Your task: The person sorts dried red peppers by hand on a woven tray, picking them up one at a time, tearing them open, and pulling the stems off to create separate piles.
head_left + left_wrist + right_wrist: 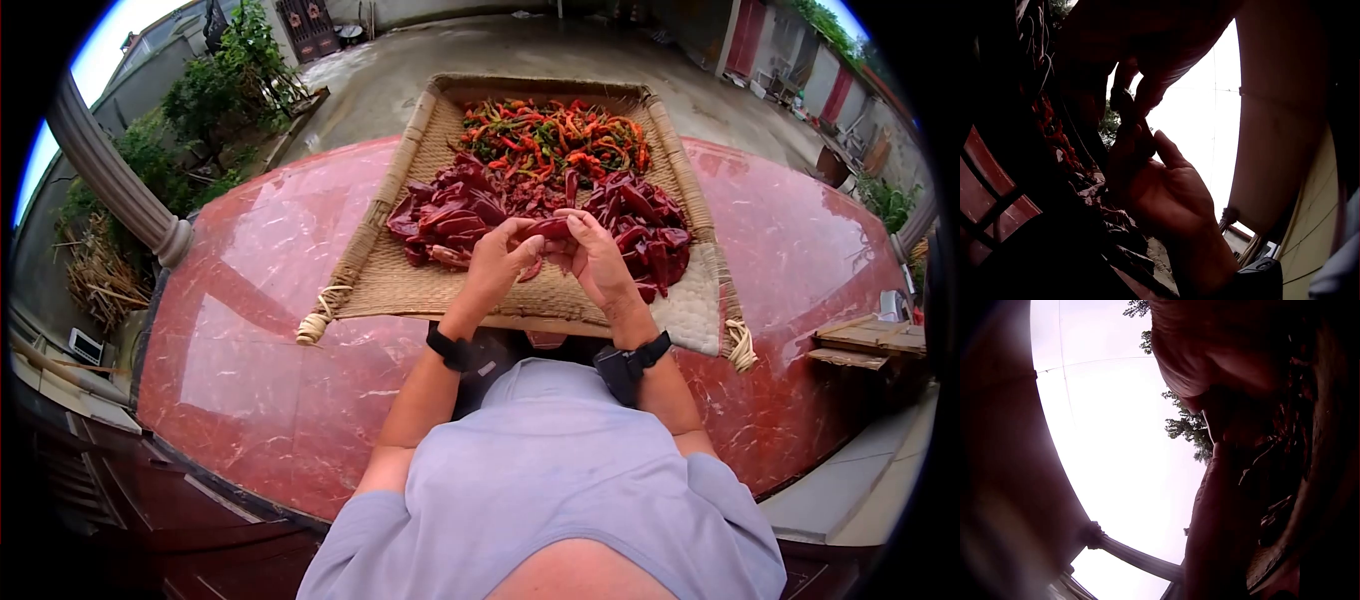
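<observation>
Both hands meet over the near part of a woven tray (400,290). A dark red pepper (548,229) lies between them; my left hand (497,262) grips its left end and my right hand (597,262) pinches the right end. In the dim left wrist view, my left hand (1169,194) is below and the right hand (1154,56) above, fingertips close together. Dark red peppers (450,210) are heaped left of the hands, and another dark red heap (655,225) is at the right. The right wrist view is too dark to show the pepper.
Orange, red and green thin peppers (560,140) cover the tray's far part, with small dried ones (530,193) mid-tray. A pale quilted patch (690,310) lies at the near right corner. Red polished stone (270,360) surrounds the tray. Wooden boards (870,335) are at the right.
</observation>
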`<control>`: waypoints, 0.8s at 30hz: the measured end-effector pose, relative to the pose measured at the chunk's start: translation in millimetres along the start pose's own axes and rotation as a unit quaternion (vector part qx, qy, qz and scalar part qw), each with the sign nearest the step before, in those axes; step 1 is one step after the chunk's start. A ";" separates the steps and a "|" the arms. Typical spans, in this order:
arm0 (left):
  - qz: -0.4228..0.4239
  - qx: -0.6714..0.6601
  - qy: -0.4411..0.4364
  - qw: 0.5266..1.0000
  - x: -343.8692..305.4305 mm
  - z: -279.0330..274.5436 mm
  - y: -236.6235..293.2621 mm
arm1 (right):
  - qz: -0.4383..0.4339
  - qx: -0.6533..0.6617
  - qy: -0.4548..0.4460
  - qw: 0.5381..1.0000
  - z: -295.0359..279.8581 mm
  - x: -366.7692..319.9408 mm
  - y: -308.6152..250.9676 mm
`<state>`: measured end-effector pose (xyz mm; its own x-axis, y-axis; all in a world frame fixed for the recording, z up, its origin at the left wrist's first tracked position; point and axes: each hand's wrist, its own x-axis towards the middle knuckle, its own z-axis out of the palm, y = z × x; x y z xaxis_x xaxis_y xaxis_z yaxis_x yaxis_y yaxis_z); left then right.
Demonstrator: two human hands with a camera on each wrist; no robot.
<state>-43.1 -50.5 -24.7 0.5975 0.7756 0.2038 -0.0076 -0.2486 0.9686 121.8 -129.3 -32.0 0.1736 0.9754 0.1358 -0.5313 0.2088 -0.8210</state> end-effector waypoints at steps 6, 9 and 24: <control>-0.017 0.025 0.093 0.995 -1.0 -13.5 12.6 | 0.008 -0.284 0.154 0.946 -7.0 13.8 -20.7; 0.046 0.024 0.230 0.972 16.0 -37.1 -5.3 | -0.032 -0.600 0.143 0.787 -7.2 34.6 -40.1; -0.035 -0.044 0.247 0.967 6.8 -49.2 -0.4 | 0.161 -0.849 0.034 0.502 -22.9 122.5 -8.2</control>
<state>-78.5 -16.7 -16.7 0.1423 0.9768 0.1601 -0.0632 -0.1525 0.9863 166.4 -13.1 -21.3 0.3636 0.9228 -0.1271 0.9222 -0.3759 -0.0911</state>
